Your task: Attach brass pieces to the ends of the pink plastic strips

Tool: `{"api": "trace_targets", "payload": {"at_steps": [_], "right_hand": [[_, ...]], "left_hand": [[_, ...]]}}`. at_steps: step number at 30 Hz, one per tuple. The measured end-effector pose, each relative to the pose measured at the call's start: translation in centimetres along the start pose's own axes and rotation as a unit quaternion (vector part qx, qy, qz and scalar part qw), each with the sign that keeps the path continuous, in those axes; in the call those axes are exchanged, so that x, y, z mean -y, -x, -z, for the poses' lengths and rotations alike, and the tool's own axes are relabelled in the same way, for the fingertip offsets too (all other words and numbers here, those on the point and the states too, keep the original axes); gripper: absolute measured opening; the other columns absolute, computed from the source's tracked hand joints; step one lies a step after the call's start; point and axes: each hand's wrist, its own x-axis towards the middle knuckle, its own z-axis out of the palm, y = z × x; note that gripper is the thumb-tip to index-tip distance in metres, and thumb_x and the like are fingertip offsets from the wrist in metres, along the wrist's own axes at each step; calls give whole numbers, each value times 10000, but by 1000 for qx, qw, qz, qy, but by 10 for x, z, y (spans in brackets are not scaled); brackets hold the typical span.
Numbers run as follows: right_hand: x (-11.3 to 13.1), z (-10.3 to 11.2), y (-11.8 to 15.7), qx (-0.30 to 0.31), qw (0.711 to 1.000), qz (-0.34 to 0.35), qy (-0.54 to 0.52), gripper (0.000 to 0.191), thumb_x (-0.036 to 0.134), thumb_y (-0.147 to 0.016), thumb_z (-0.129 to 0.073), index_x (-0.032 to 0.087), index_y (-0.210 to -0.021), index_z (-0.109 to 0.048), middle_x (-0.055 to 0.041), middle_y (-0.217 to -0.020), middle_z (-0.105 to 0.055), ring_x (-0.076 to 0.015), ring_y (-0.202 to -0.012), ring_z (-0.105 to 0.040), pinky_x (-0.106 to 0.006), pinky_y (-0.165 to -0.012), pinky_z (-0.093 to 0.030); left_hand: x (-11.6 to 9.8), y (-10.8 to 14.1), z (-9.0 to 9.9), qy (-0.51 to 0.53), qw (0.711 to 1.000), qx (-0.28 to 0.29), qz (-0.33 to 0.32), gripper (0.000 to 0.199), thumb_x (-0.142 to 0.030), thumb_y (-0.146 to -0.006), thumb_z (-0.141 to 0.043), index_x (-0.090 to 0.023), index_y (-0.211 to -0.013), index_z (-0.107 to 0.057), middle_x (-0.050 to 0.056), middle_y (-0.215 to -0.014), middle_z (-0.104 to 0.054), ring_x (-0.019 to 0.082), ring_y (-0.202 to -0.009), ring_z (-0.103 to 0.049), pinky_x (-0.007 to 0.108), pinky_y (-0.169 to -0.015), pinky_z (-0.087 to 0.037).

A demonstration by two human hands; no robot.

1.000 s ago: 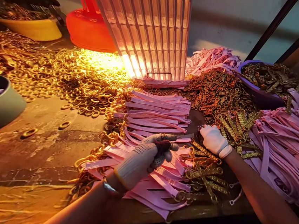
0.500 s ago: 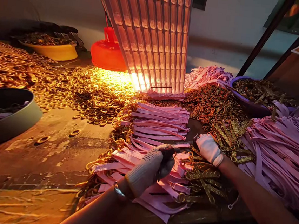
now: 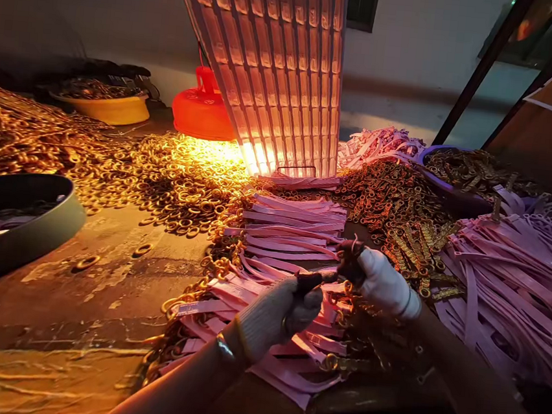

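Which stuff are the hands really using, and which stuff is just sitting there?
In use:
- left hand and right hand, fingertips meeting
- pink straps stacked under them
- brass chain pieces beside the right hand

Just lying about:
- gold rings
- red lamp
- yellow bowl
- grey bowl
- purple bowl
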Motion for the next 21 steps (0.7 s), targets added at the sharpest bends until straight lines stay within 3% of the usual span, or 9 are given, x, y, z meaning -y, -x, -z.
{"api": "trace_targets", "payload": {"at_steps": [4, 7, 10, 13, 17, 21], "right_hand": [[43, -1, 8, 89, 979, 57, 174, 260, 105, -850, -511, 124, -1079, -632, -137, -987, -663, -234, -835, -579, -346, -734, -475], [55, -2, 12, 97, 960, 69, 253, 254, 70, -838, -475, 138, -1022, -636, -131, -923, -644, -237, -790, -547, -352, -696, -430], [55, -1, 19, 81, 960, 64, 259, 165, 132, -817, -529, 162, -935, -640, -110, -866, -645, -228, -757, -544, -341, -659, -384], [52, 1, 25, 101, 967, 21, 234, 52, 190, -773, -603, 187, -814, -634, -73, -776, -655, -208, -689, -547, -324, -609, -329], [54, 2, 28, 115, 977, -22, 176, 94, 257, -760, -668, 196, -709, -618, -33, -682, -658, -168, -600, -536, -308, -570, -270], [63, -3, 28, 58, 988, -8, 141, 163, 293, -728, -658, 207, -622, -570, -14, -606, -616, -151, -547, -510, -310, -551, -240]], "left_hand": [[4, -3, -1, -23, 999, 13, 45, 233, -250, -921, -498, -187, -700, -457, -54, -488, -369, 52, -333, -232, 155, -308, -175], [10, -3, -8, -61, 996, -34, 57, 216, -259, -887, -519, -186, -690, -467, -42, -490, -406, 55, -335, -288, 154, -321, -190], [14, 0, -13, -127, 986, -86, -65, 206, -339, -861, -627, -172, -781, -538, -39, -563, -482, 39, -365, -333, 153, -358, -228], [15, 5, -13, -185, 961, -89, -187, 329, -414, -819, -720, -181, -1015, -596, -73, -583, -473, 40, -388, -328, 164, -383, -243], [14, 12, -10, -247, 953, -34, -170, 354, -401, -840, -710, -174, -1089, -602, -40, -617, -542, 46, -413, -350, 169, -396, -239], [16, 14, -17, -208, 966, -68, -135, 263, -292, -858, -649, -183, -1094, -612, -58, -574, -485, 42, -393, -293, 160, -380, -199]]}}
